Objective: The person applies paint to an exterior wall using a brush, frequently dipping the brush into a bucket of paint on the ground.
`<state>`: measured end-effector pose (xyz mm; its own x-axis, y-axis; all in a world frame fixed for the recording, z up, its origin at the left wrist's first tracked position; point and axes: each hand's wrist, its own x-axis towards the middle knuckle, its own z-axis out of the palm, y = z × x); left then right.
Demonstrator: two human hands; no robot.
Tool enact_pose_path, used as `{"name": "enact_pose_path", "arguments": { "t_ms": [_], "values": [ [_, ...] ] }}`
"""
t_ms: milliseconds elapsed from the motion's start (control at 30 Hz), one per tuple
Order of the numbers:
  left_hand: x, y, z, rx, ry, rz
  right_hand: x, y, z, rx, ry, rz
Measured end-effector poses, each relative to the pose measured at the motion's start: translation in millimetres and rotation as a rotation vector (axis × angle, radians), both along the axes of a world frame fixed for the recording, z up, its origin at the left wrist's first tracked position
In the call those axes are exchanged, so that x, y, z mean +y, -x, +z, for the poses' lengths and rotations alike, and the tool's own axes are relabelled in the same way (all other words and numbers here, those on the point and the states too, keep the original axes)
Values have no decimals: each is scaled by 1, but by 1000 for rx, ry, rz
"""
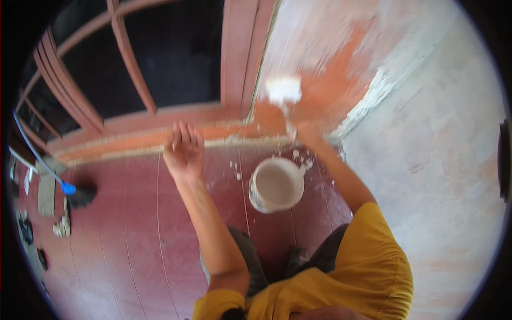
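My right hand (304, 130) is closed round the handle of a wide paintbrush (284, 90). The brush's white head lies against the orange part of the wall (325, 101), just right of the window frame; motion blurs it a little. My left hand (184, 152) is raised over the floor in front of the low sill, palm up, fingers extended and slightly bent, with nothing in it. Between my forearms a whitish bucket (257, 196) stands on the floor by my feet. Its inside looks pale and coated.
A pink-framed window (234, 58) with dark panes rises at left. White crumbs (296, 154) lie beside the bucket on the red floor (128, 213). A broom (80, 194), a grey block (47, 194) and shoes (63, 225) are far left. A pale patchy wall (426, 176) bounds the right side.
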<state>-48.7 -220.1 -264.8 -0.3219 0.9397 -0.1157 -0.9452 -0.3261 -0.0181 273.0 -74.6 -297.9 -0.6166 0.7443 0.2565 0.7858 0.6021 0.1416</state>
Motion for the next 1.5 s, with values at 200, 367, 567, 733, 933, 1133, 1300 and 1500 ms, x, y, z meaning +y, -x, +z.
{"name": "enact_pose_path", "arguments": {
  "t_ms": [200, 367, 567, 733, 933, 1133, 1300, 1500],
  "values": [
    [0, -6, -20, 91, 103, 23, -8, -17, 39, 127, 134, 243],
    [8, -9, -19, 56, 97, -12, -35, -27, 239, 488, -292, 455],
    [20, -15, -21, 63, 131, -16, -17, 6, 419, 420, -1021, 441],
    [17, -16, -17, 60, 118, -39, 34, 31, 388, 422, -970, 401],
    [10, -9, -13, 61, 102, -24, 15, 2, 185, 34, -508, 295],
    [15, -17, -15, 71, 80, -61, -4, -26, 130, -96, 112, 267],
    [13, -11, -21, 55, 127, -25, 20, -34, 241, 296, 93, 327],
    [19, -17, -20, 57, 127, -36, 3, -63, 374, 323, -622, 341]
  ]
}}
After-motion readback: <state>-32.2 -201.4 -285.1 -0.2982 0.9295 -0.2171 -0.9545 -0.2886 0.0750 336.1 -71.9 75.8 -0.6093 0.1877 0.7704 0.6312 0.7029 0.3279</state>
